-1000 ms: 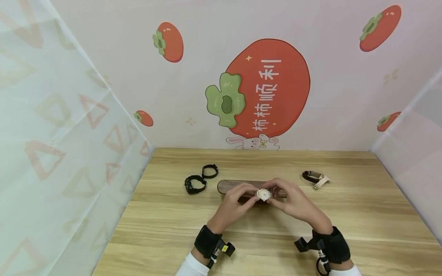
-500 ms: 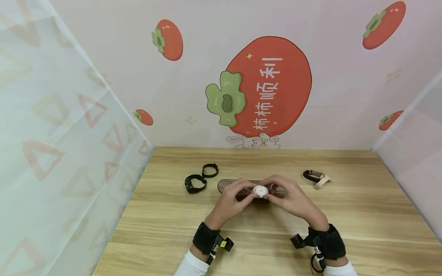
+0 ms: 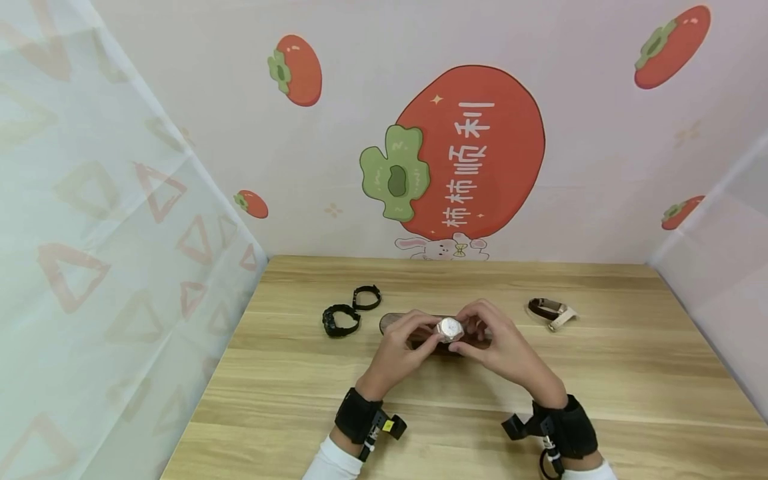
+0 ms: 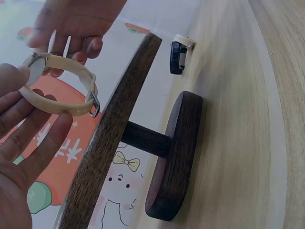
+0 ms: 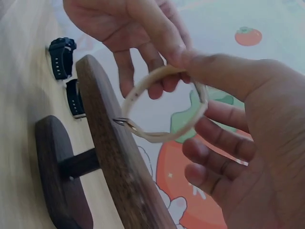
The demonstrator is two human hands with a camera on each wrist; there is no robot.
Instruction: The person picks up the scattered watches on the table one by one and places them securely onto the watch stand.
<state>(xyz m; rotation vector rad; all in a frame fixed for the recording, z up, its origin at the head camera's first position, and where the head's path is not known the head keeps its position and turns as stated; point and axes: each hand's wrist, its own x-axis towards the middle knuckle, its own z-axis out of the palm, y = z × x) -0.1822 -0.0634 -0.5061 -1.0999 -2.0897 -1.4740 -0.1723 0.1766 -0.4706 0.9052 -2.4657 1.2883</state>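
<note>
A wristwatch [image 3: 449,329] with a pale round dial and a cream strap, buckled into a loop, is held up in front of the stand. My left hand [image 3: 399,352] pinches it at the case, fingers along the strap in the left wrist view. My right hand [image 3: 507,350] is close on its other side, thumb and fingers loosely bent around the dial's edge. Below and behind the hands is a dark wooden T-shaped stand [image 4: 112,124]; its bar is bare in the wrist views. In the head view the hands hide much of it.
On the wooden table [image 3: 300,413], a black watch [image 3: 339,321] and a thin black band [image 3: 367,297] lie left of the stand. A dark band with a light strap [image 3: 553,313] lies to the right. A printed backdrop [image 3: 336,153] rises behind the table.
The watch has shifted slightly left and its dial has tilted. The right fingers have loosened and drawn a little apart from it, while the left hand keeps its pinch.
</note>
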